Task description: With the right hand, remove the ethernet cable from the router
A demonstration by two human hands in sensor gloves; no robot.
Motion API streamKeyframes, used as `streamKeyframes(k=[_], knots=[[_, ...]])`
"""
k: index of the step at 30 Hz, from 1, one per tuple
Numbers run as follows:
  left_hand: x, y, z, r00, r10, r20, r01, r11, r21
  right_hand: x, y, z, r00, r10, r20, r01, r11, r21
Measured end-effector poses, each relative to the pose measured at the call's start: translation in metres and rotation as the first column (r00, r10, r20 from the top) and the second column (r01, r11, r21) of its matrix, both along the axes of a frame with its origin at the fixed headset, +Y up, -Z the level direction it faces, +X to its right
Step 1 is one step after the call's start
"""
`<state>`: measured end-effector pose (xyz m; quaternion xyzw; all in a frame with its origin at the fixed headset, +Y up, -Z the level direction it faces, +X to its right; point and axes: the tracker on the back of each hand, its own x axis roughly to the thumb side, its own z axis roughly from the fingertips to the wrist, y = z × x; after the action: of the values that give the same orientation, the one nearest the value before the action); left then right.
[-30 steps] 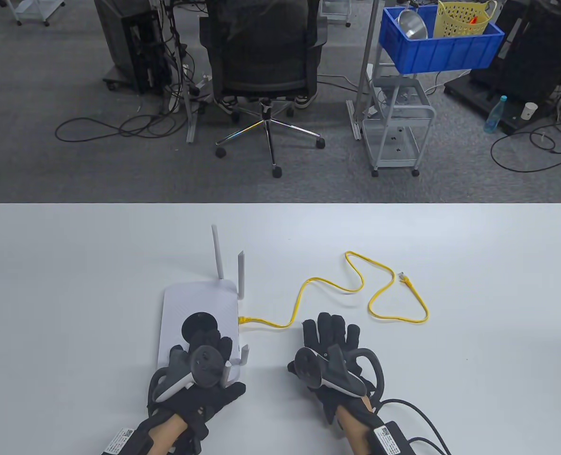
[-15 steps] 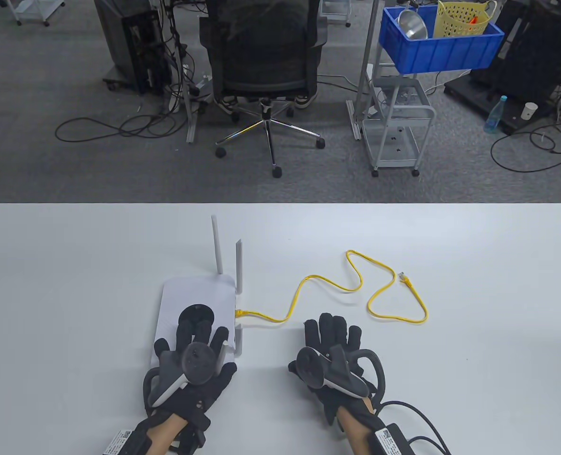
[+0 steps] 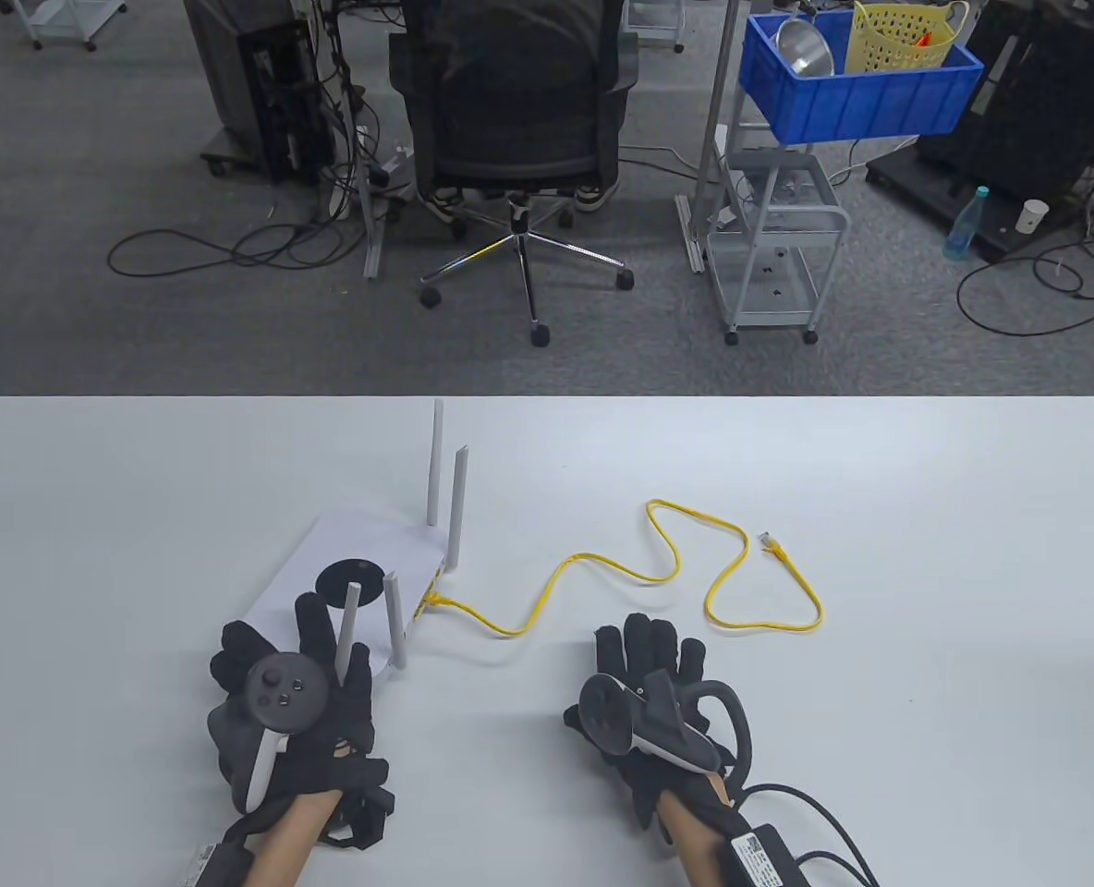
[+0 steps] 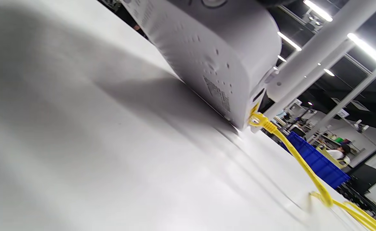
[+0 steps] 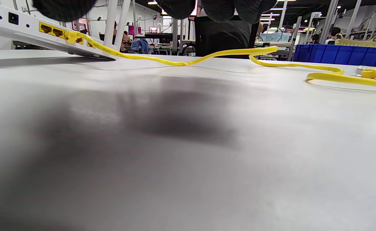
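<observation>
The white router (image 3: 362, 554) lies on the table left of centre, turned at an angle, its near end raised and its antennas (image 3: 445, 499) pointing up. My left hand (image 3: 297, 665) holds its near end. The yellow ethernet cable (image 3: 602, 564) is plugged into the router's right side (image 3: 433, 601) and snakes right across the table to a free plug (image 3: 771, 543). My right hand (image 3: 644, 647) rests flat and open on the table, just below the cable and not touching it. The right wrist view shows the plug in a yellow port (image 5: 70, 36). The left wrist view shows the router's underside (image 4: 213, 54).
The white table (image 3: 926, 693) reaches to all sides of the hands. Beyond its far edge stand an office chair (image 3: 515, 120) and a cart with a blue bin (image 3: 861, 92). A black cable (image 3: 815, 813) trails from my right wrist.
My left hand has moved left and toward me, turning and tilting the router. The cable's plugged end and loops were dragged left with it. My right hand has stayed still.
</observation>
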<state>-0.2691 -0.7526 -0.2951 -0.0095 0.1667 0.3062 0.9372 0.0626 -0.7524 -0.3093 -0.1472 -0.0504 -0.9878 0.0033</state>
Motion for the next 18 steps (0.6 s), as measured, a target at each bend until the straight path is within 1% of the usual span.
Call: streamKeyframes(k=[2,3,7,9,12,16,18], knots=[[-0.005,-0.001,0.000,0.997,0.071,-0.033,-0.072,0.997,0.000,0.000,0.000,0.000,1.000,-0.001,-0.001,0.001,1.000,-0.002],[-0.009,-0.001,0.000,0.989,0.137,-0.058,-0.137,0.991,0.007,0.000,0.000,0.000,1.000,-0.001,-0.001,0.001,1.000,-0.005],[-0.020,-0.004,0.001,0.943,0.316,-0.107,-0.313,0.949,0.040,0.000,0.000,0.000,1.000,0.001,-0.002,-0.001,1.000,-0.012],[-0.026,-0.007,0.001,0.904,0.411,-0.120,-0.407,0.912,0.057,0.000,0.000,0.000,1.000,0.000,-0.003,0.000,1.000,-0.015],[-0.035,-0.014,0.002,0.827,0.539,-0.160,-0.535,0.842,0.072,-0.001,-0.001,0.000,1.000,-0.003,-0.006,0.003,1.000,-0.024],[-0.049,-0.020,0.001,0.777,0.590,-0.221,-0.589,0.805,0.077,-0.001,-0.001,0.000,1.000,-0.001,-0.008,0.000,1.000,-0.031],[-0.056,-0.023,0.002,0.735,0.634,-0.241,-0.633,0.769,0.092,-0.002,-0.001,0.001,1.000,-0.002,-0.009,0.002,0.999,-0.033]])
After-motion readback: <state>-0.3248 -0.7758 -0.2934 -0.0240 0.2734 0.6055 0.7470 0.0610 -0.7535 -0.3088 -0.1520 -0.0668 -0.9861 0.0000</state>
